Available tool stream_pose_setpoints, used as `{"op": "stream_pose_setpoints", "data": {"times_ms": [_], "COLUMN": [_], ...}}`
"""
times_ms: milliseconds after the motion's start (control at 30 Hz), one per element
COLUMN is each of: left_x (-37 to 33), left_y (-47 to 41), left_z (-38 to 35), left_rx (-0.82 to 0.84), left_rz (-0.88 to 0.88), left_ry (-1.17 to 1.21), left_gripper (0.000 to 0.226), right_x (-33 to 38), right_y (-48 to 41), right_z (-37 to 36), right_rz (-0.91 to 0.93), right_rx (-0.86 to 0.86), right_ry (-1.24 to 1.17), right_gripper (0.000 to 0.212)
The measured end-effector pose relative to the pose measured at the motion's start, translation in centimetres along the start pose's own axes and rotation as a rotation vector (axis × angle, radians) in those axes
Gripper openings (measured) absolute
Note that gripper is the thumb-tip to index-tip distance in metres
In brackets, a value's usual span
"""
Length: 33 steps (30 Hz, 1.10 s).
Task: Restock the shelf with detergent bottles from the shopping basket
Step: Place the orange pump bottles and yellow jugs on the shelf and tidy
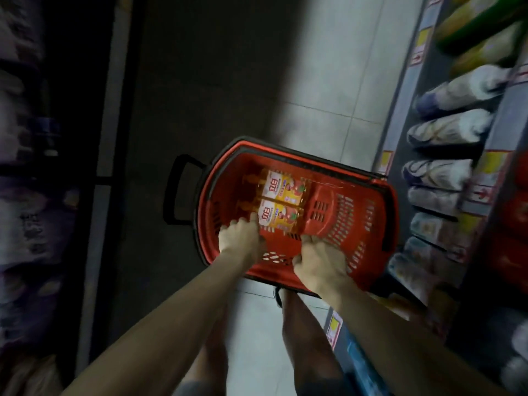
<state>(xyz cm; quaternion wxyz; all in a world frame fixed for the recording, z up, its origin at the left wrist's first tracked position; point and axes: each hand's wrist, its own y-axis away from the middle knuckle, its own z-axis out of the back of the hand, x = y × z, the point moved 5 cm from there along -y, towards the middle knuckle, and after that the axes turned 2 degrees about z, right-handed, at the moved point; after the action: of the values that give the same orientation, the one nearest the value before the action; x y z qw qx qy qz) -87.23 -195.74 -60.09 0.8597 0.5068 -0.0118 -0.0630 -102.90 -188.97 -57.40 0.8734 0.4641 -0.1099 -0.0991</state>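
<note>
A red shopping basket (pixel 353 221) stands on the tiled floor in front of me. Two orange-yellow detergent bottles lie side by side in its left half, necks pointing left. My left hand (pixel 240 238) curls over the neck end of the nearer bottle (pixel 281 221). At that bottle's base end my right hand (pixel 317 261) reaches down, and its fingertips are hidden. The farther bottle (pixel 283 187) lies untouched. The shelf (pixel 400 110) runs along the right side.
The basket's black pull handle (pixel 177 192) sticks out to the left. The right shelf holds white and blue refill pouches (pixel 445 132) and yellow-green packs higher up. A dark shelf (pixel 28 167) lines the left. My legs (pixel 303 338) are just behind the basket.
</note>
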Motion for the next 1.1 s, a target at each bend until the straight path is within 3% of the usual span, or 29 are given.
{"op": "stream_pose_setpoints", "data": {"times_ms": [200, 367, 467, 667, 767, 833, 900, 1000, 1100], "left_x": [0.4, 0.9, 1.4, 0.7, 0.4, 0.4, 0.3, 0.1, 0.4], "left_y": [-8.5, -14.1, -17.0, -21.1, -22.0, -22.0, -21.7, -21.1, -21.0], "left_z": [-6.9, -11.3, -13.0, -14.9, -15.9, -16.2, -16.3, -15.8, -15.4], "left_rx": [0.061, 0.029, 0.11, 0.19, 0.175, 0.144, 0.108, 0.097, 0.124], "left_rz": [0.072, 0.216, 0.348, 0.496, 0.56, 0.586, 0.583, 0.548, 0.516], "left_ry": [0.127, 0.485, 0.65, 1.0, 1.164, 1.199, 1.2, 1.182, 1.183], "left_gripper": [0.05, 0.066, 0.082, 0.068, 0.067, 0.062, 0.061, 0.061, 0.032], "right_x": [-2.8, -4.7, -4.8, -3.9, -4.0, -3.8, -3.4, -3.0, -3.1], "right_y": [-9.1, -14.9, -17.1, -19.6, -19.9, -19.7, -19.6, -19.0, -18.7], "right_z": [-6.0, -11.4, -13.8, -16.3, -17.2, -17.4, -17.2, -16.7, -16.7], "right_rz": [-0.041, -0.291, -0.413, -0.585, -0.641, -0.641, -0.643, -0.633, -0.62], "right_rx": [0.06, 0.175, 0.181, 0.129, 0.129, 0.149, 0.146, 0.133, 0.124], "right_ry": [-0.117, -0.599, -0.831, -1.143, -1.285, -1.411, -1.534, -1.595, -1.598], "right_gripper": [0.042, 0.039, 0.039, 0.056, 0.038, 0.015, 0.008, 0.017, 0.026]}}
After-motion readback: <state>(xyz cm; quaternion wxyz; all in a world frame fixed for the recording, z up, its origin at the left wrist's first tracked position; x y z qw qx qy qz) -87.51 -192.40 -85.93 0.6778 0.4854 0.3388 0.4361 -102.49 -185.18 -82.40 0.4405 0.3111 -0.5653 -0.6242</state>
